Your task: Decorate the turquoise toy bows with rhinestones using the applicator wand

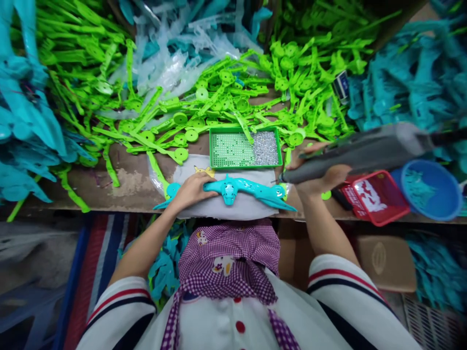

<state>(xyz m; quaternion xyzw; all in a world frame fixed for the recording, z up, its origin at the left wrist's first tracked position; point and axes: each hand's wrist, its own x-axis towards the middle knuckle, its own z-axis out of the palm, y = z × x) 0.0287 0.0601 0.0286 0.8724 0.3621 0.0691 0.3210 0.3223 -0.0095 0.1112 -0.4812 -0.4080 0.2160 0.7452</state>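
On a pale cloth (226,209) at the bench's front edge lies a turquoise plastic part (251,186) with winglike ends and a small head-shaped piece in its middle. My left hand (194,191) grips its left portion, fingers over the top. My right hand (321,180) is wrapped round a dark grey power screwdriver (350,153), held nearly level with its tip pointing left, close to the round hub at the part's right end. Whether the tip touches the hub I cannot tell. Just behind the part sits a green perforated tray (233,166) with small silvery screws (265,147) heaped on its right side.
Lime-green plastic arms (219,104) pile up behind the tray, with clear plastic bags (168,68) among them. Turquoise parts are stacked at left (25,97) and right (412,82). A red basket (379,221) and a blue bowl (434,214) stand to the right.
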